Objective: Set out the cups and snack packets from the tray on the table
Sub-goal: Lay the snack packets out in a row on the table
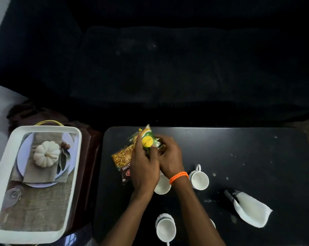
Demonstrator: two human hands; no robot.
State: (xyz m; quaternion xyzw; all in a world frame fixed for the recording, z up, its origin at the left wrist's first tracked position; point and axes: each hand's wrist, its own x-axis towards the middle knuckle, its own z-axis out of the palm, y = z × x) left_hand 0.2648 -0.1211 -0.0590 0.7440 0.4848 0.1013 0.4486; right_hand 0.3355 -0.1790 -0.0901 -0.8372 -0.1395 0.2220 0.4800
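Over the far left part of the black table (239, 148), my left hand (145, 167) and my right hand (171, 155) together hold a bunch of snack packets. A green packet with a yellow disc (147, 139) sticks up between the fingers. Below it hangs an orange-and-brown packet (122, 158). Three white cups stand on the table: one (199, 180) right of my right wrist, one (161, 186) partly hidden under my wrists, one (166, 228) near the front edge. The white tray (1, 174) with a pumpkin picture sits to the left, with nothing on it.
The tray rests on a dark brown stand (89, 166) beside the table. A white pointed dish or cloth (251, 212) lies at the table's right front. A dark sofa (168, 68) fills the background beyond the table.
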